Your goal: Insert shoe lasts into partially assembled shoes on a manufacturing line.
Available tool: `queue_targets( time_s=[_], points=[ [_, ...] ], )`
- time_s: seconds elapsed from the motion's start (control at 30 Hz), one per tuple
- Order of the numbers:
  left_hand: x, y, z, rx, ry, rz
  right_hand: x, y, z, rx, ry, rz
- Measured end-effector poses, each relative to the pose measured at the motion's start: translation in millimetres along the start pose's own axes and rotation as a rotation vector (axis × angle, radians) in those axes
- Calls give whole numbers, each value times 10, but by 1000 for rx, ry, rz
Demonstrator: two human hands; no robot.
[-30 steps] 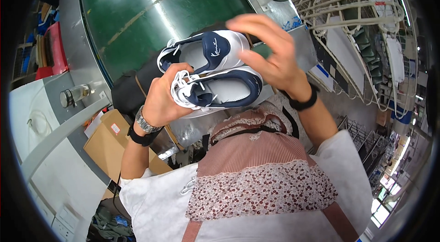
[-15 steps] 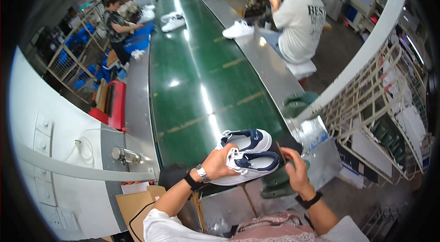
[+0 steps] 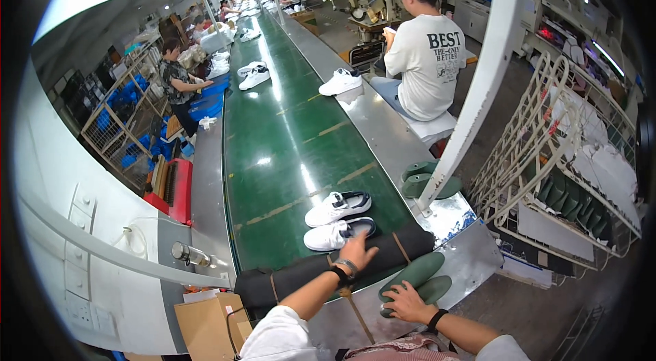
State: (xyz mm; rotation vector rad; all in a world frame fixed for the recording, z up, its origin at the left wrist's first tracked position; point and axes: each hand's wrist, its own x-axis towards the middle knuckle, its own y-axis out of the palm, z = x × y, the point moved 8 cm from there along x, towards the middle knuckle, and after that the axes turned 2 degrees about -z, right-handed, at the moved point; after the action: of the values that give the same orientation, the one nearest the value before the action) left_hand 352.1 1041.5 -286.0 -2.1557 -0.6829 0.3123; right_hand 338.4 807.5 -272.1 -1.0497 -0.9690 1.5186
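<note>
A pair of white sneakers with navy lining lies on the green conveyor belt, toes to the left: the farther sneaker [image 3: 331, 210] and the nearer sneaker [image 3: 328, 236]. My left hand [image 3: 355, 254] is at the heel of the nearer one, fingers stretched out and apart, holding nothing; I cannot tell whether a fingertip touches the shoe. Two dark green, foot-shaped shoe lasts [image 3: 418, 271] lie on the metal end plate at the belt's near right. My right hand [image 3: 408, 302] curls its fingers over the near end of these lasts.
A black roller [image 3: 294, 279] crosses the belt's near end. A white post [image 3: 471, 88] rises at the right, with more green lasts [image 3: 430, 182] by its foot and a wire rack [image 3: 547, 163] beyond. A cardboard box [image 3: 208, 323] stands lower left. A seated person [image 3: 427, 60] works beside the belt.
The sneakers have left my left hand and now lie on the belt, farther forward. My right hand has moved from beside them down to the green lasts. The view has tilted up.
</note>
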Motion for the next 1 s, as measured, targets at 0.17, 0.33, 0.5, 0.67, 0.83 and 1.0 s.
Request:
queue_targets(
  time_s=[0.17,0.33,0.5,0.67,0.83,1.0],
  points=[
    [-622,1443,-54,-269,-309,80,-687,-316,13,145,103,-159],
    [-1029,1768,-705,-167,-325,5,-1747,935,-616,1041,1272,-534],
    [-1361,2052,-523,-361,-658,164,-1573,1097,-533,886,1115,-567],
    [-1806,2108,-1075,-893,-744,81,-2197,935,-774,1252,793,-514],
    [-1912,2485,-2153,-1108,-525,222,-3102,841,-867,1738,639,-870],
    [-1725,2683,-4306,-1048,-282,530,-4649,205,-1109,1766,784,-1123]
  ],
)
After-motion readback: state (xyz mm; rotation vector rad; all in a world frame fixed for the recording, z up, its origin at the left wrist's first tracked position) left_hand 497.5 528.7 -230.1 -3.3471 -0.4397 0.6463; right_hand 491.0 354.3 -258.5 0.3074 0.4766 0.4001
